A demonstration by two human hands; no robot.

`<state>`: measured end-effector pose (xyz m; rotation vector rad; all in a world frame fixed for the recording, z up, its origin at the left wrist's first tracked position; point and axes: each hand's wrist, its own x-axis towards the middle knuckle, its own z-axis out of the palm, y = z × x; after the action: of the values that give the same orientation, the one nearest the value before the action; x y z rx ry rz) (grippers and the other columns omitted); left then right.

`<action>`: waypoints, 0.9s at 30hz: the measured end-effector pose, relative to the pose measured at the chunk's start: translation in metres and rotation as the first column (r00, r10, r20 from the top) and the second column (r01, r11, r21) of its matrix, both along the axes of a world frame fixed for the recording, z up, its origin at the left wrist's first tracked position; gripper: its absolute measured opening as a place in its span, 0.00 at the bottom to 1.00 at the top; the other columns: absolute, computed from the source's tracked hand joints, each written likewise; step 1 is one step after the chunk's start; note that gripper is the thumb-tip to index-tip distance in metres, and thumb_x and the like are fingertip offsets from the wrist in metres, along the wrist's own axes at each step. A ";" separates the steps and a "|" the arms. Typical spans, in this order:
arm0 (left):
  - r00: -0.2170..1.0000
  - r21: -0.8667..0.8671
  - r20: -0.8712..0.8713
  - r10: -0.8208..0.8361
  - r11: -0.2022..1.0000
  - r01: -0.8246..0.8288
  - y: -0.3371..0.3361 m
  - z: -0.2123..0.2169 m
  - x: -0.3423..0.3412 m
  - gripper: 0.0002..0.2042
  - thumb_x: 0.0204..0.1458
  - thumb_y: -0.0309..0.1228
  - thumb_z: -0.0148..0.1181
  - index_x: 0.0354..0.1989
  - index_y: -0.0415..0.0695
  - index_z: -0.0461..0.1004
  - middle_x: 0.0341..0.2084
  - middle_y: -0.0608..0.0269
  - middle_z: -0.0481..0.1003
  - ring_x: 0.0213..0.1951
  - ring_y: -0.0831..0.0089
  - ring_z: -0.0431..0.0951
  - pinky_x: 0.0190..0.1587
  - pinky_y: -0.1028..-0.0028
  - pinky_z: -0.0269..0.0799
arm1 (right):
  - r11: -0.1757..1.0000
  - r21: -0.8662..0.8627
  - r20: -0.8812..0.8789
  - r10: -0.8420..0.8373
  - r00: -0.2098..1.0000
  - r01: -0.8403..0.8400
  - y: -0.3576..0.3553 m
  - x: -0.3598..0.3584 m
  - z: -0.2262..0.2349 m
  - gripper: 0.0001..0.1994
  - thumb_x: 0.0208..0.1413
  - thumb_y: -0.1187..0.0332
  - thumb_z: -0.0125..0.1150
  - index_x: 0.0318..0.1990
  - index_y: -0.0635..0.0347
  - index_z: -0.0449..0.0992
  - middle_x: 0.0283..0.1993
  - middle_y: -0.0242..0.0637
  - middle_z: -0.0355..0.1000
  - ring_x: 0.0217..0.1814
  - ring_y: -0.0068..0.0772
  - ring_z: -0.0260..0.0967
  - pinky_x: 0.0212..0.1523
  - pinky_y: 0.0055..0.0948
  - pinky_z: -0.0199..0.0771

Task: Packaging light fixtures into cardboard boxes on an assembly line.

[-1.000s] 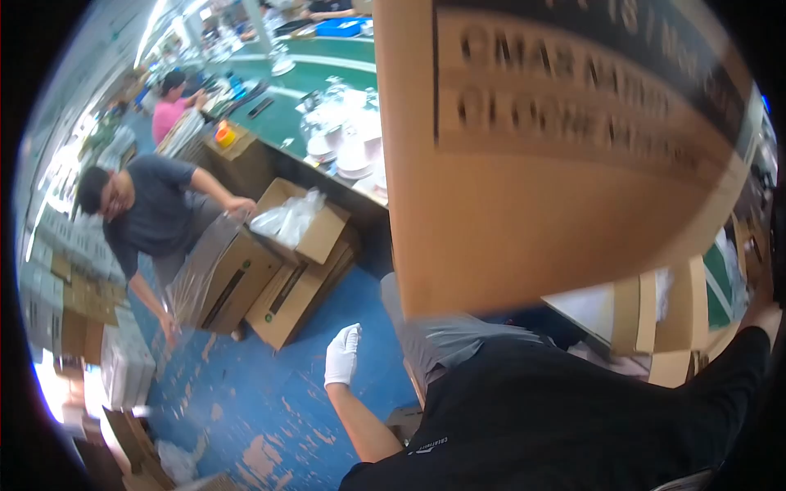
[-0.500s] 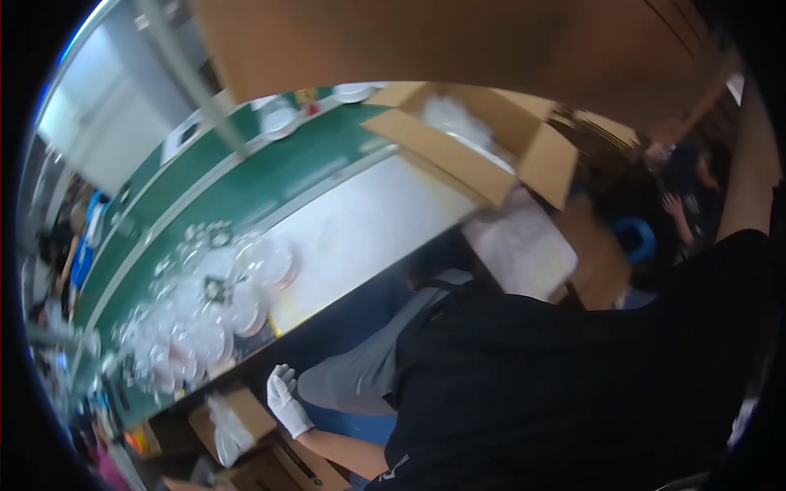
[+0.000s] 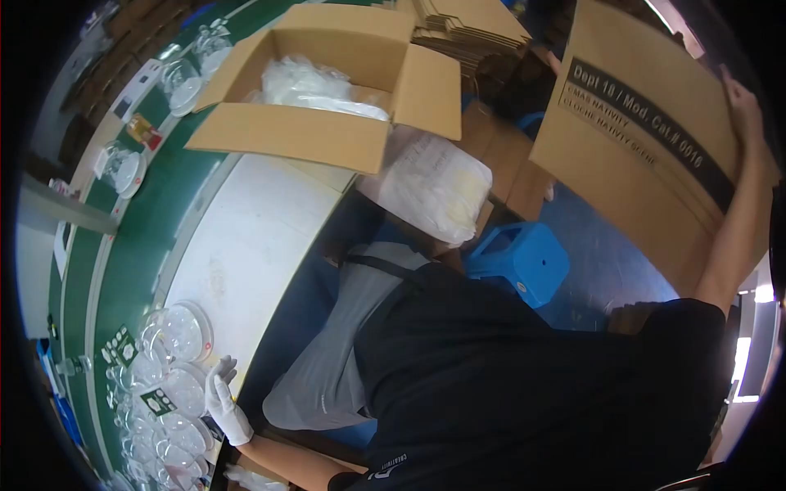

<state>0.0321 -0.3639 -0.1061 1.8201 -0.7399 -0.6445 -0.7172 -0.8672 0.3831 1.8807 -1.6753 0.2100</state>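
My right hand (image 3: 743, 102), raised at the far right, grips the edge of a flattened brown cardboard carton (image 3: 602, 143) with a dark printed band. That carton hangs out to my right, tilted. White-gloved, my left hand (image 3: 225, 401) is held beside the table edge with its fingers stretched out and nothing in them. Closest to it are several clear plastic domes (image 3: 187, 331) with pale round bases, crowded together; a few dark green printed cards (image 3: 158, 401) lie among them.
An open carton (image 3: 286, 131) with clear plastic bags inside stands on the white tabletop (image 3: 233, 229), beside a green conveyor belt (image 3: 151, 237). Near it are a white wrapped bundle (image 3: 438, 184), a blue stool (image 3: 532, 254) and stacked flat cardboard (image 3: 467, 33). Another person is partly hidden behind my carton.
The flattened carton has swung from overhead at the top to my right side. My left hand has moved up beside the domes. The view has turned toward the open carton.
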 end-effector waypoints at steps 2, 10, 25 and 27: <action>0.998 0.065 0.018 -0.068 0.996 0.066 -0.006 0.009 -0.005 0.22 0.69 0.40 0.44 0.54 0.32 0.74 0.49 0.49 0.78 0.51 0.61 0.79 0.56 0.64 0.72 | 0.988 0.023 -0.054 -0.150 0.987 0.151 0.015 0.033 -0.075 0.27 0.64 0.41 0.51 0.41 0.60 0.80 0.39 0.58 0.74 0.45 0.62 0.73 0.43 0.45 0.72; 0.980 0.206 -0.028 -0.195 0.959 0.196 -0.047 0.015 -0.004 0.25 0.68 0.45 0.46 0.54 0.32 0.74 0.49 0.50 0.78 0.50 0.61 0.80 0.53 0.65 0.72 | 0.963 0.206 0.023 -0.179 0.984 0.171 0.003 -0.053 -0.264 0.32 0.60 0.40 0.56 0.25 0.66 0.77 0.29 0.57 0.73 0.35 0.62 0.72 0.35 0.49 0.70; 0.987 0.417 -0.038 -0.159 0.895 0.160 -0.046 0.028 -0.045 0.27 0.66 0.50 0.49 0.56 0.35 0.73 0.50 0.52 0.78 0.51 0.61 0.79 0.53 0.65 0.73 | 0.949 0.165 0.058 0.262 0.963 -0.268 -0.026 -0.092 -0.566 0.20 0.64 0.51 0.57 0.25 0.55 0.70 0.21 0.44 0.73 0.25 0.52 0.74 0.22 0.45 0.71; 0.985 0.415 -0.041 -0.169 0.894 0.170 -0.044 0.030 -0.054 0.27 0.66 0.50 0.49 0.56 0.35 0.74 0.50 0.52 0.78 0.50 0.62 0.79 0.53 0.65 0.73 | 0.918 0.197 0.224 0.301 0.927 -0.345 -0.009 -0.076 -0.570 0.20 0.62 0.53 0.60 0.25 0.58 0.70 0.22 0.46 0.73 0.26 0.54 0.74 0.24 0.45 0.72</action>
<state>-0.0222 -0.4083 -0.0757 2.1567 -0.8095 -0.9811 -0.7928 -0.8765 -0.1864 2.3821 -1.5503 0.3489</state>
